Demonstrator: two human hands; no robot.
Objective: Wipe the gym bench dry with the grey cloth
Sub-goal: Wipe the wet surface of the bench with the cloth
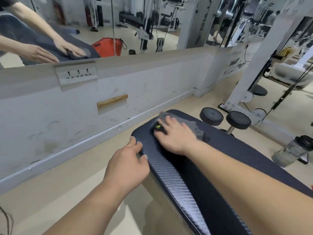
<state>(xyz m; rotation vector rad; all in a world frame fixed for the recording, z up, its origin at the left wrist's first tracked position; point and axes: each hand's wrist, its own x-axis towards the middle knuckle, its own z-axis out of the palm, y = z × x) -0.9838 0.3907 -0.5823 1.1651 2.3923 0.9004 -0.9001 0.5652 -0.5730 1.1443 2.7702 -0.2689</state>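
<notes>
The gym bench (237,155) has a black carbon-weave pad that runs from the lower right toward the wall. The grey cloth (189,125) lies crumpled near the pad's far end. My right hand (174,136) presses flat on the cloth with straight, spread fingers. A small black and yellow-green patch shows by my fingertips. My left hand (127,165) rests on the pad's left edge, fingers curled over the rim and thumb on top.
A white wall with a mirror above stands close to the left of the bench. Two black dumbbells (225,117) lie on the floor beyond the far end, beside a white machine frame (250,85). A clear shaker bottle (293,151) stands right of the bench.
</notes>
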